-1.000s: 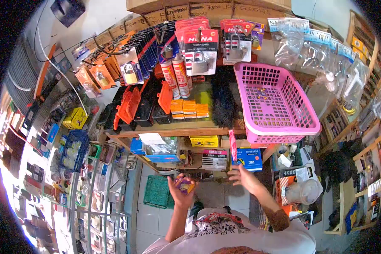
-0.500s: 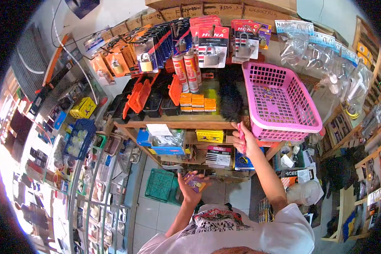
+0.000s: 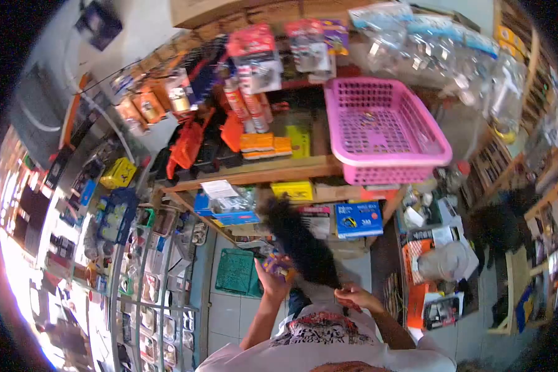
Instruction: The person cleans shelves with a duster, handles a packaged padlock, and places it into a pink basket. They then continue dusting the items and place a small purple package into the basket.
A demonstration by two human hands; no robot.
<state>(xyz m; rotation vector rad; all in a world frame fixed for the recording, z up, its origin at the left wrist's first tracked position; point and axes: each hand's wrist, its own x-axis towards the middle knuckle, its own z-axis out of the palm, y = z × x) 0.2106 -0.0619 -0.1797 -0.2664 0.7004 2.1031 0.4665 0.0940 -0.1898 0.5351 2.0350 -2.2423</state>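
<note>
My right hand is closed round the handle of a black fluffy duster, close to my shirt at the right. The duster's head slants up and left, in front of the lower shelf. My left hand holds a small purple-and-orange package, its contents blurred, beside the duster. A pink plastic basket stands on the wooden shelf above both hands.
Carded padlocks hang along the back. Orange boxes and spray tubes stand on the shelf. A green crate is on the floor at left, near a glass display rack. Boxes fill the lower shelf.
My right hand has drawn the duster off the shelf, down toward my body. My left hand still has the package. The view has shifted, and the basket appears further left.
</note>
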